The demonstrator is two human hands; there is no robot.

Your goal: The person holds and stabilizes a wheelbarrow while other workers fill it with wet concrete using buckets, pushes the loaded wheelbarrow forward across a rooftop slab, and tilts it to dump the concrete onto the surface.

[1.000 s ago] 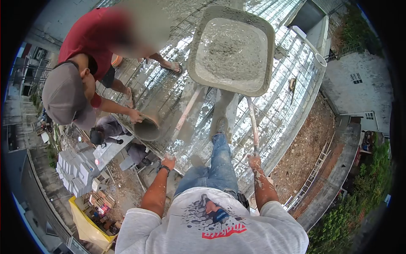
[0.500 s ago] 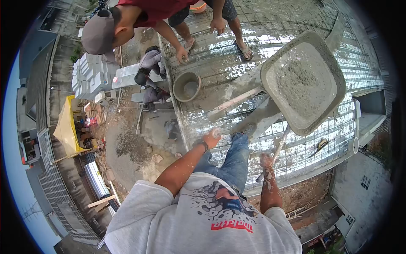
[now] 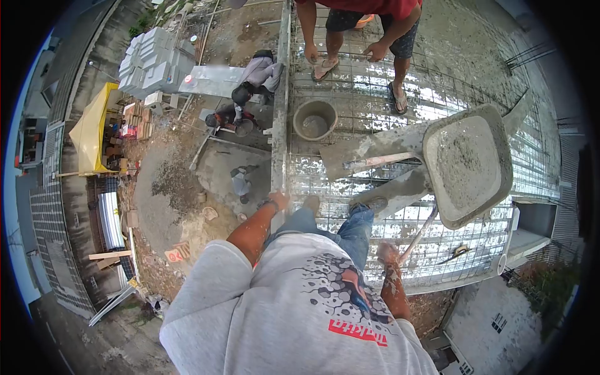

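Observation:
My left hand is at the long edge board; its fingers are too unclear to tell whether it touches the wood. My right hand, smeared with grey cement, hangs beside one handle of a wheelbarrow. Whether its fingers close round that handle does not show. Wet grey concrete fills the wheelbarrow's tray. Its other handle points left over a cement-covered board. A round bucket with some grey residue stands ahead, just right of the edge board.
Steel mesh lies over shiny decking. A co-worker in a red shirt and sandals stands ahead. Beyond the edge, far below, another person bends near a pail. White blocks are stacked there. A trowel-like tool lies at right.
My left hand has moved left to the edge board. The view has shifted, and the wheelbarrow sits lower in it. The red-shirted co-worker has moved right in view, with the hands nearer together.

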